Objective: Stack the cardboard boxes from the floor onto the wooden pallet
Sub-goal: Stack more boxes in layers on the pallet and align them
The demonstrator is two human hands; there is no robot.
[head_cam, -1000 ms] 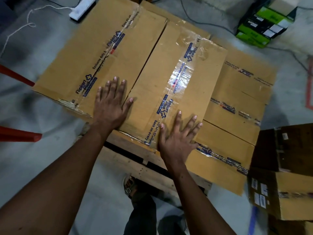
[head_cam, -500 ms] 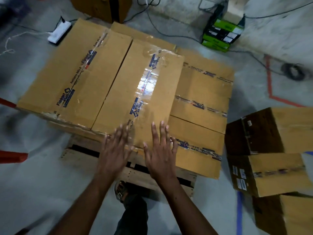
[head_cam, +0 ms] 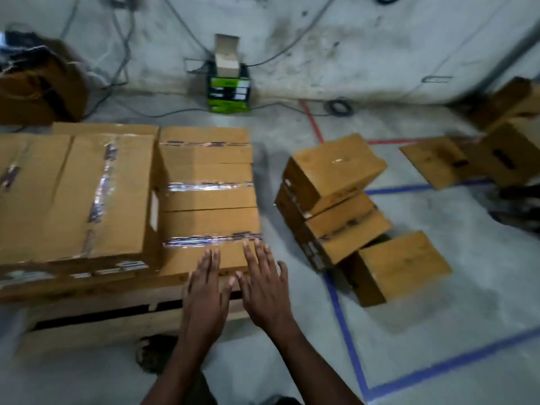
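Observation:
Taped cardboard boxes [head_cam: 73, 197] lie flat on the wooden pallet [head_cam: 96, 323] at the left, with lower boxes [head_cam: 209, 182] beside them on the right part. My left hand [head_cam: 204, 290] and my right hand [head_cam: 264, 287] hover side by side over the pallet's near right corner, fingers spread, holding nothing. On the floor to the right three more cardboard boxes are heaped: a top one [head_cam: 336, 168], a middle one [head_cam: 342, 232] and a lower one [head_cam: 400, 264].
A green and black box [head_cam: 229, 90] stands by the back wall among cables. More cartons [head_cam: 508, 147] and a flat cardboard sheet [head_cam: 435, 165] lie at the far right. Blue tape lines [head_cam: 347, 337] and red tape lines mark the floor. A brown bag [head_cam: 41, 89] sits back left.
Both hands have come off the top boxes and drawn back to the pallet's near right corner. The view has swung right, bringing the floor boxes into sight.

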